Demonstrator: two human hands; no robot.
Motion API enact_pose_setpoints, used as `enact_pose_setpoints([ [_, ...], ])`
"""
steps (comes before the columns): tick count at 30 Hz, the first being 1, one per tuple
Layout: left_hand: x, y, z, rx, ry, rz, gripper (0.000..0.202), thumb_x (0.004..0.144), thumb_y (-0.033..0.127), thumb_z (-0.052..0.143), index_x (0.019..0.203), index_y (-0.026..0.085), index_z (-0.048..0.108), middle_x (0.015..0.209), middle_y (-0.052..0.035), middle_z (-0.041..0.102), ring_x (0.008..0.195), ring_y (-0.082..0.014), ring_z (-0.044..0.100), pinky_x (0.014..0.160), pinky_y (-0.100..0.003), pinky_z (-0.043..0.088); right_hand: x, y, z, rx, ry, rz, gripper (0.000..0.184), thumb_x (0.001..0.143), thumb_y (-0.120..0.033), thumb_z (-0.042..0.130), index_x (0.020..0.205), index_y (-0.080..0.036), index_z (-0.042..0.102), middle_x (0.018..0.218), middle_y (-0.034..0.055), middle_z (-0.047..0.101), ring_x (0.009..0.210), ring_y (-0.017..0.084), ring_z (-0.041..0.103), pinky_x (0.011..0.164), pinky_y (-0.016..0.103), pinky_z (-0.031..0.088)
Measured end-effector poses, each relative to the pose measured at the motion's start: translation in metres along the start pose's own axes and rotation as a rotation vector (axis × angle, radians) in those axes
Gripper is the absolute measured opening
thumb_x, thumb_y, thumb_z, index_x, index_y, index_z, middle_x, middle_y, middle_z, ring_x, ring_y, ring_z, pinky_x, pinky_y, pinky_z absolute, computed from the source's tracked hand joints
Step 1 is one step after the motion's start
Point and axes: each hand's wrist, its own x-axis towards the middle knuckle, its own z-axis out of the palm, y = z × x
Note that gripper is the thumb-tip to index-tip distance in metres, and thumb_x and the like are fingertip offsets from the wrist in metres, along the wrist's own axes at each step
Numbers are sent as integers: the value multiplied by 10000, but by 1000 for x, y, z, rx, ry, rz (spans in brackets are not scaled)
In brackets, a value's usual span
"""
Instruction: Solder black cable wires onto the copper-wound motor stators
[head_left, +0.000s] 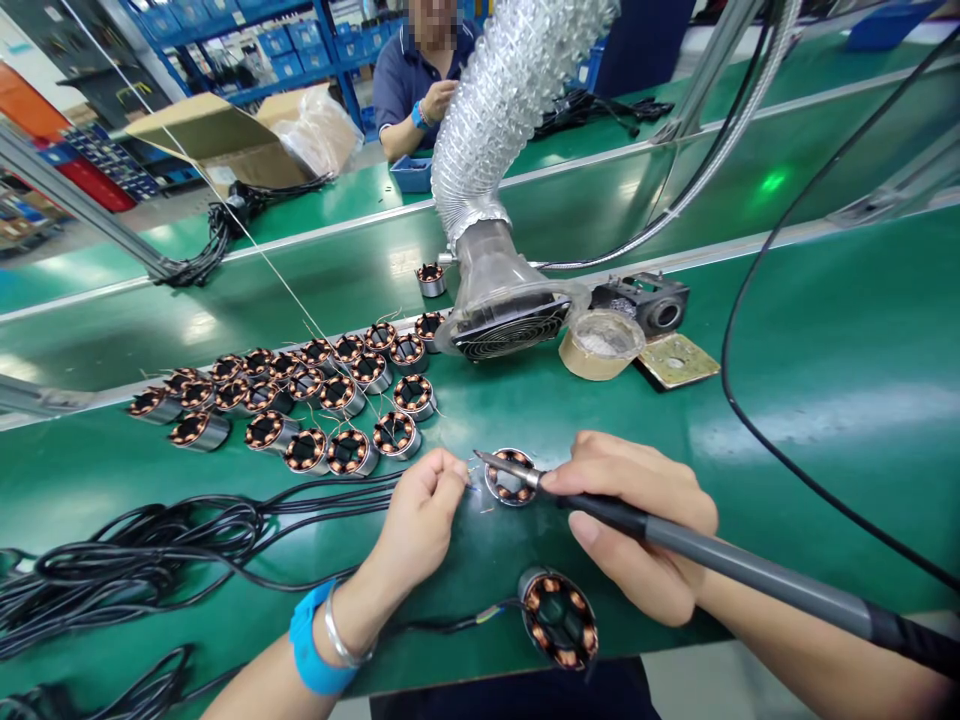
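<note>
My right hand (645, 510) is closed around a soldering iron (697, 552), whose metal tip points left over a motor stator (511, 494) with copper windings. Beside that stator, my left hand (424, 510) pinches a thin wire (471, 472) between thumb and fingers. The iron's tip is close to this wire; whether they touch I cannot tell. A second stator (559, 620) lies near the front edge of the bench, joined to a black cable (442, 627) with coloured leads. More black cables (247, 530) run from the left toward my left hand.
Several copper-wound stators (349, 452) stand in rows at the left. A fume hood (510, 300) on a silver duct (495, 110) hangs beyond my hands. A round tin (600, 345) and a dark iron stand (641, 300) are at the right. A co-worker (427, 80) sits opposite.
</note>
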Motion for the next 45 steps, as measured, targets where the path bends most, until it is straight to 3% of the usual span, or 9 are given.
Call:
enact_pose_setpoints([
  [6,0,0,1,-25,5,-3,342,875,481,553,725,198,434,550,100,268,452,-59,193,427,-190,159,-2,9,4,-49,106,-51,402,821,-95,551,1203,-199,622,802,49,663,610,165,584,529,309,490],
  [9,0,1,1,-24,-19,-1,350,884,494,543,732,199,433,552,100,263,460,-63,192,429,-192,155,-6,17,9,-57,112,-10,444,883,-103,542,1312,-214,554,763,17,663,565,134,592,490,256,497],
  [17,-3,3,-6,75,-118,76,429,976,520,397,699,192,409,603,56,369,517,-84,268,469,-223,211,1,27,31,-217,-78,-133,176,861,-43,592,973,-177,617,728,41,672,614,146,588,576,270,499],
  [23,-10,5,-9,228,-157,205,406,1018,480,297,751,200,419,671,26,425,606,-119,369,551,-259,289,1,36,44,-268,-150,-322,200,918,-80,491,1055,-168,607,613,1,558,549,144,453,538,283,395],
  [30,-12,22,-13,595,-114,300,308,1021,394,327,797,207,428,744,18,454,693,-151,418,658,-293,322,-2,29,33,-202,-176,-194,260,839,-7,515,1020,-190,555,739,30,608,635,149,511,591,268,450],
  [38,-9,14,-13,375,-160,190,355,997,450,372,751,200,424,691,33,425,644,-125,375,599,-256,316,-6,26,41,-201,-181,-141,262,859,-49,503,1074,-184,566,692,7,553,600,150,477,565,268,446],
  [43,-5,12,-10,-37,-337,-73,391,922,538,478,744,191,452,555,79,375,440,-63,206,415,-217,148,-7,28,44,-172,-127,-176,280,852,5,495,1053,-181,556,742,33,600,642,154,521,588,275,466],
  [45,-4,13,-8,-175,-328,-140,397,863,552,569,747,199,427,528,104,348,404,-41,157,391,-203,95,-7,29,42,-183,-106,-177,270,851,2,506,1039,-186,556,755,37,617,639,152,519,586,277,465],
])
